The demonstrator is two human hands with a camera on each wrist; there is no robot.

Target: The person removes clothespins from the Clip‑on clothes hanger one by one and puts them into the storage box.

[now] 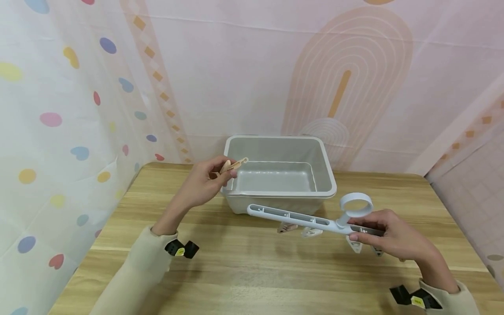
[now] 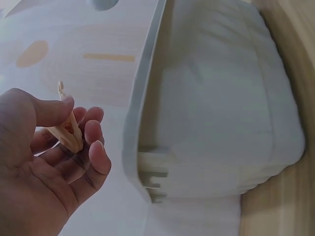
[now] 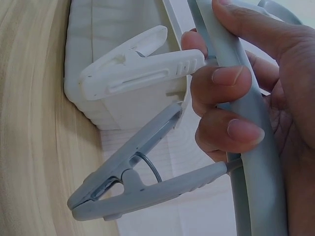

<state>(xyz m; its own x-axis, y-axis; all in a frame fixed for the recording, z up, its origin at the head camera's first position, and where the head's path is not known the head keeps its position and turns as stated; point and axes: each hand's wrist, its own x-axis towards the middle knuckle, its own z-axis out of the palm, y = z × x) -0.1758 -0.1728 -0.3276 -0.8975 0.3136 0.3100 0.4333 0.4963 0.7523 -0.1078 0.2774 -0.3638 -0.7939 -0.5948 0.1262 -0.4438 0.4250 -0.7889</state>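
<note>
Over the left rim of a grey plastic bin, my left hand (image 1: 206, 180) pinches a beige clothespin (image 1: 236, 164) between thumb and fingers; its small hook end points up in the left wrist view. My right hand (image 1: 401, 236) grips one end of a pale blue clip hanger (image 1: 295, 217), a slotted bar with a ring (image 1: 356, 204) standing on top. Clothespins hang beneath the bar: a pinkish one (image 1: 286, 227), a white one (image 1: 312, 232), and others by the right hand. Up close, the right wrist view shows a white clothespin (image 3: 140, 66) and a grey-blue clothespin (image 3: 147, 172).
The grey bin (image 1: 329, 175) stands at the back of the wooden table (image 1: 252, 271), against a patterned cloth backdrop (image 1: 232, 78). Its inside floor is partly visible. The hanger's left end overlaps the bin's front wall in the head view.
</note>
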